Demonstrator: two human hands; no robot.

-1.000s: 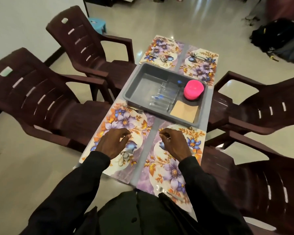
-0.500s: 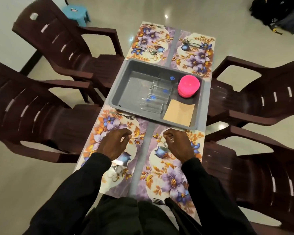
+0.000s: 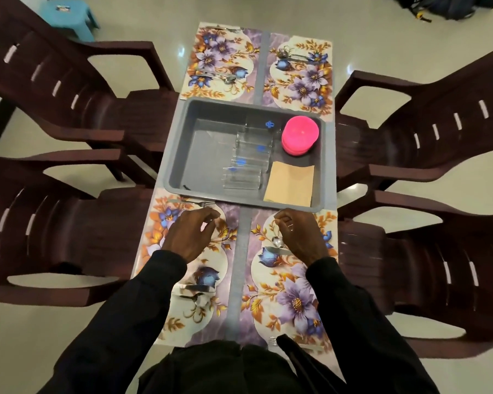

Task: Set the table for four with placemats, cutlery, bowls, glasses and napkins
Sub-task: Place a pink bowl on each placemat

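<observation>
Change: both hands were brought forward toward the tray (image 3: 180, 143).
Head view, left hand (image 3: 191, 234): loosely curled over the near-left placemat (image 3: 202, 317), nothing seen held.
Right hand (image 3: 299, 237): curled above a spoon (image 3: 278, 242) on the near-right placemat (image 3: 282, 302); the grip could not be told.
Done: four placemats were laid at the table (image 3: 241, 265) corners, cutlery (image 3: 194, 201) on each.
Left: glasses (image 3: 245, 166), bowls (image 3: 299, 135) and napkins (image 3: 291, 184) lay in the tray, mid-table.

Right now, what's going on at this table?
A person is setting the table. Four floral placemats are down, each with cutlery on it. The left hand and right hand hover over the two near mats, the right beside a spoon; whether it grips it is unclear. The glasses, pink bowls and napkins sit in the grey tray, not yet laid out.
</observation>
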